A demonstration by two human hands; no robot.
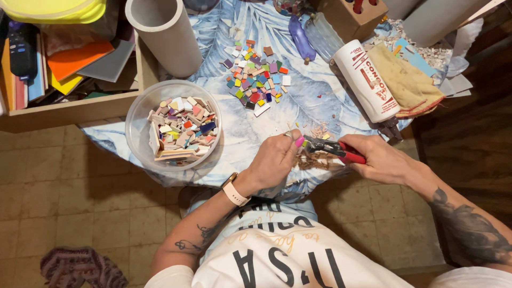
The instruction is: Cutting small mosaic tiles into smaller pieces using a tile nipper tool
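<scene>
My right hand [385,159] grips red-handled tile nippers [335,150], jaws pointing left. My left hand [276,160] pinches a small tile piece [305,143] at the jaws; the piece is mostly hidden by my fingers. Brown tile crumbs [316,161] lie on the blue-and-white leaf-print cloth [250,128] under the nippers. A pile of small coloured mosaic tiles [257,79] sits further back on the cloth. A clear plastic bowl [140,114] of mixed tile pieces stands to the left of my left hand.
A grey tube [169,33] lies at the back left beside a wooden tray [64,109] of coloured sheets. A white cylinder container [368,80], a tan cloth [405,77], a purple bottle [301,38] and a wooden block [349,18] crowd the back right. Tiled floor below.
</scene>
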